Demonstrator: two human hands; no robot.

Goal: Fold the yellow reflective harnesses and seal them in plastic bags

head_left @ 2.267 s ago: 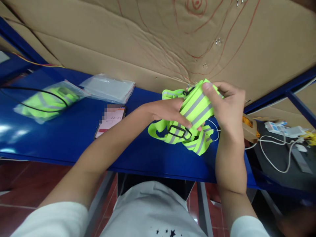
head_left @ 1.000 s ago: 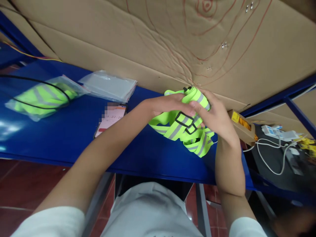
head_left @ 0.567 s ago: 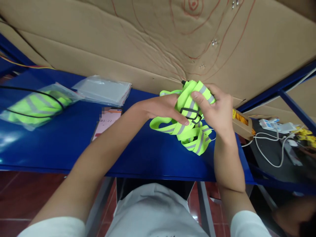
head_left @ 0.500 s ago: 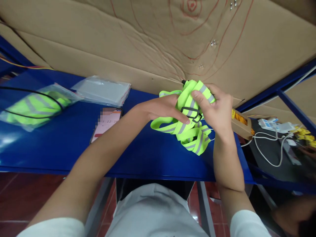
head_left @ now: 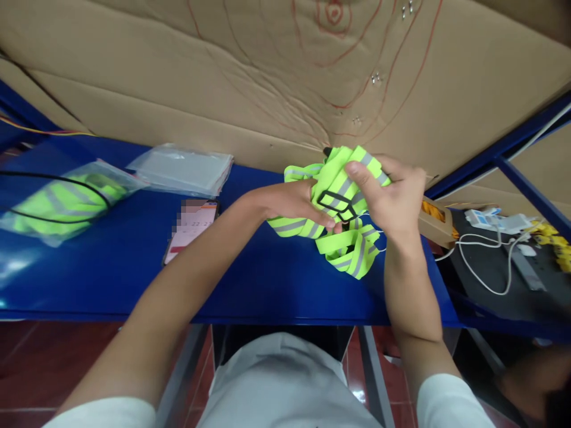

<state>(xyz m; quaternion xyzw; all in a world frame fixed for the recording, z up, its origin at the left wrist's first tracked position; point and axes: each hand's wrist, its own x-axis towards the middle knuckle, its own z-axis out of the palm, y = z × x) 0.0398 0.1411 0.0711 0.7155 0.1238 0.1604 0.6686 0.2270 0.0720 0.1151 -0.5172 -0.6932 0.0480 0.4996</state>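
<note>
A neon yellow-green reflective strap [head_left: 352, 249] with grey stripes is bunched in folds over the blue table. My right hand [head_left: 390, 190] grips the upper folds, thumb on top and fingers behind. My left hand [head_left: 297, 202] is closed around the strap from the left, its fingertips under the lower folds and partly hidden. Between the hands, a black buckle [head_left: 336, 204] lies across the strap. The strap's lower loops hang down to the tabletop. A small black piece shows at the top of the bundle.
On the blue table [head_left: 267, 285], a clear bag [head_left: 66, 202] with a similar strap lies at left under a black cable. Flat plastic bags [head_left: 182, 169] and a phone [head_left: 191, 226] lie nearer. Cardboard [head_left: 178, 77] backs the table. At right are an open box [head_left: 435, 223], white cables and a power strip.
My left hand has shifted slightly left and down, with its fingertips now tucked under the folds. The buckle has tilted and moved a little left. My right hand keeps its grip.
</note>
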